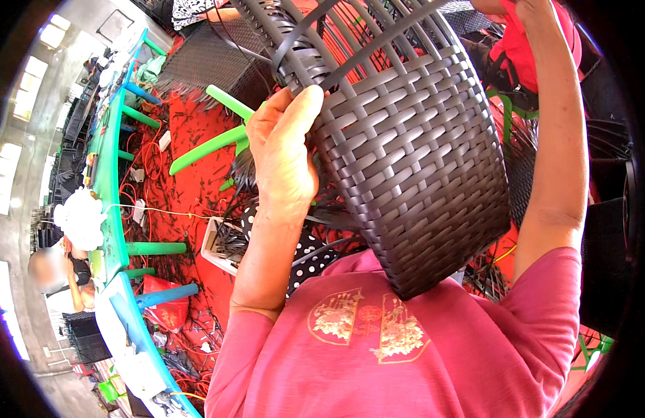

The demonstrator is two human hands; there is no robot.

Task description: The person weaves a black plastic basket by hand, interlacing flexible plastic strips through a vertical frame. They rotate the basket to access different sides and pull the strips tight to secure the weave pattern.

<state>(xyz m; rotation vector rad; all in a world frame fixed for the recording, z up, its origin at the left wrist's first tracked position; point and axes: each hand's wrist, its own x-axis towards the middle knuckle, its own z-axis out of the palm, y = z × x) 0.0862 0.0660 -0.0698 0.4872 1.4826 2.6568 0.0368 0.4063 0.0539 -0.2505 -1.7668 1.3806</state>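
And we're looking at a pinkish-red T-shirt (447, 355), its cloth creasing softly across the chest. The left sleeve (240, 355) is stopping around the elbow, the right sleeve (551, 289) doing likewise. The chest is carrying the showpiece: a left panel (334, 318) and a right panel (400, 333), straight edges facing inward, outer edges curving, both wearing thin gold outlines and showing pale, blossom-like clusters. Between them a small reddish emblem (369, 314) is sitting. Below the sleeves, the left hand (284, 143) and both forearms (559, 139) are going bare.
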